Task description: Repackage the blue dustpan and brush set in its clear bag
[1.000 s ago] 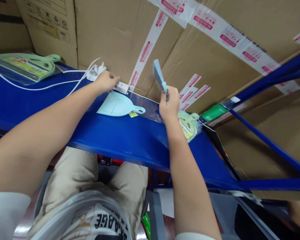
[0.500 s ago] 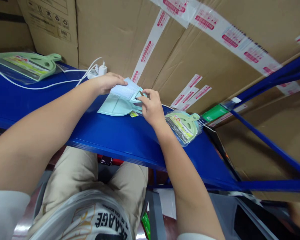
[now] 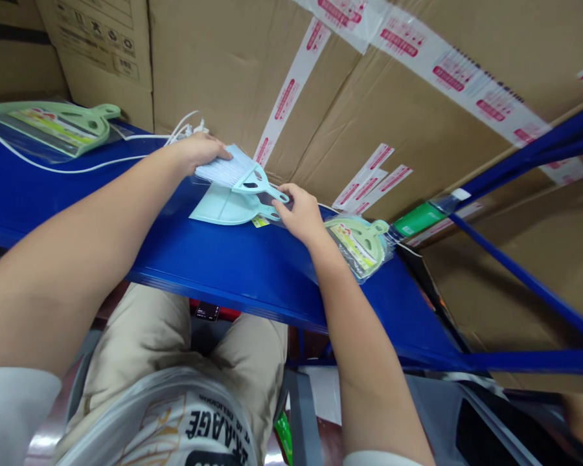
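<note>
A light-blue hand brush (image 3: 255, 180) with pale bristles lies slanted over a matching light-blue dustpan (image 3: 223, 206) on the blue shelf. My left hand (image 3: 205, 153) is closed on the bristle end, thumb on top. The fingers of my right hand (image 3: 298, 210) pinch at the looped tip of the brush handle, close above the dustpan's handle. The brush covers the back part of the dustpan. A bit of yellow-green label (image 3: 260, 221) shows under the dustpan's handle.
Bagged green dustpan sets lie at the far left (image 3: 53, 123) and to the right (image 3: 359, 243). A white cable and plug (image 3: 187, 129) are behind my left hand. A green-labelled bottle (image 3: 420, 219) lies at the right. Cardboard boxes (image 3: 233, 65) wall the back of the blue shelf (image 3: 214, 259).
The brush has shifted left with my left hand. My right hand has moved from the brush's head to the handle tip, so the handle now shows. The dustpan stays in place.
</note>
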### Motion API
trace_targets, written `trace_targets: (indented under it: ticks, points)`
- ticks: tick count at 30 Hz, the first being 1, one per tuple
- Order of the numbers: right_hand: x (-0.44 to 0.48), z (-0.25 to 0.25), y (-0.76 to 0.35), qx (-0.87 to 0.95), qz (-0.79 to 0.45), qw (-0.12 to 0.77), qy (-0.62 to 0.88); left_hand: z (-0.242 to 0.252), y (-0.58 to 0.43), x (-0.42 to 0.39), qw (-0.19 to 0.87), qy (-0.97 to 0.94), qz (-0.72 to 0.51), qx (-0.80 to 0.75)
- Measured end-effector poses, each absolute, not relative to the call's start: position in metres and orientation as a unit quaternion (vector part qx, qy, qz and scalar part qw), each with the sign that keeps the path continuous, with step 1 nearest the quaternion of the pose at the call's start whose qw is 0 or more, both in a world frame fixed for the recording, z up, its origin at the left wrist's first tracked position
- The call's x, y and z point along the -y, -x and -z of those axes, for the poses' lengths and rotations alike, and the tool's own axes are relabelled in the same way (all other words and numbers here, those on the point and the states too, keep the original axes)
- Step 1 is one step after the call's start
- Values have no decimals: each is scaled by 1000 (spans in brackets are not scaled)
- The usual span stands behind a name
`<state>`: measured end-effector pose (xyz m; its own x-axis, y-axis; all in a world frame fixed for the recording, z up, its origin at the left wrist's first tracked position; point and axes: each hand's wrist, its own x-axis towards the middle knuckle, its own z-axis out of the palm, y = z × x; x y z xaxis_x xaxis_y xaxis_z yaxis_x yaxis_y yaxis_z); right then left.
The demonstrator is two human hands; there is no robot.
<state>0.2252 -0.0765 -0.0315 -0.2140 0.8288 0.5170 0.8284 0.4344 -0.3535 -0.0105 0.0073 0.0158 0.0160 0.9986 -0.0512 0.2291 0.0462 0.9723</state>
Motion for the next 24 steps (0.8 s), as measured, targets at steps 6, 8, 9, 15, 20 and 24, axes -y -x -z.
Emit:
trace_targets:
  ticks: [6, 8, 9, 15, 20, 24]
  points:
    - [79, 30, -223, 770, -62, 282, 569, -19, 15, -1, 457, -597, -318, -577]
    - [77, 32, -224, 769, -74, 273, 573, -19, 16, 1, 447, -608, -281, -592]
    - [77, 33, -225, 769, -78, 270, 574, -19, 17, 2, 443, -610, -267, -599]
    - [78, 31, -226, 764, -97, 253, 585, -12, 20, -4, 465, -615, -209, -601]
    - [83, 26, -224, 778, -101, 241, 571, -8, 22, -10, 425, -641, -185, -612]
    - [83, 25, -224, 782, -106, 236, 567, -8, 21, -8, 420, -646, -184, -611]
